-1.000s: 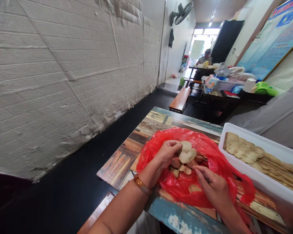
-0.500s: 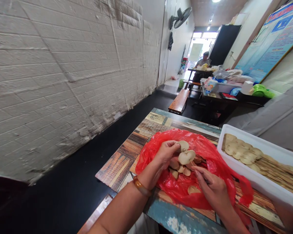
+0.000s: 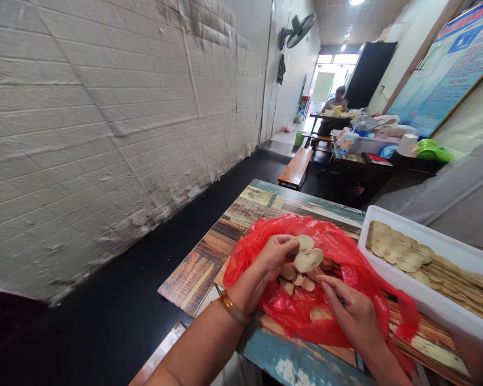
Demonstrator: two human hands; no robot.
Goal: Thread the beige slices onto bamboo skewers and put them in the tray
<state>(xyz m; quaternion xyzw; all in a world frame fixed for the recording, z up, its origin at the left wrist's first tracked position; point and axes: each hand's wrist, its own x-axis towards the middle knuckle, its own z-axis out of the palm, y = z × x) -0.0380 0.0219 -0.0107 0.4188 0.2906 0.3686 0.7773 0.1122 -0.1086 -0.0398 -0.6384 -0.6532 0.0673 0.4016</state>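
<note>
My left hand (image 3: 279, 254) is closed, thumb and fingers pinching a thin, round, pale slice (image 3: 305, 242) that looks like food. My right hand (image 3: 348, 305) grips a thin wooden skewer (image 3: 316, 271) whose tip end carries another pale slice (image 3: 308, 260). The two slices meet at their edges, the skewered one nearer to me. Below them, more loose slices (image 3: 298, 280) lie in a spread-open red plastic bag (image 3: 261, 236). A single slice (image 3: 319, 314) rests on the bag just left of my right hand.
A white plastic tub (image 3: 426, 230) on the right holds rows of skewered slices (image 3: 406, 249). The bag lies on a wood-patterned table (image 3: 201, 257). Beyond are a bench (image 3: 295, 166), a cluttered table (image 3: 354, 155) and a seated person (image 3: 337, 99). A brick-patterned wall (image 3: 124, 134) runs along the left.
The slice in my left hand has shifted very slightly toward the skewered one. Both hands keep their grip and almost the same place.
</note>
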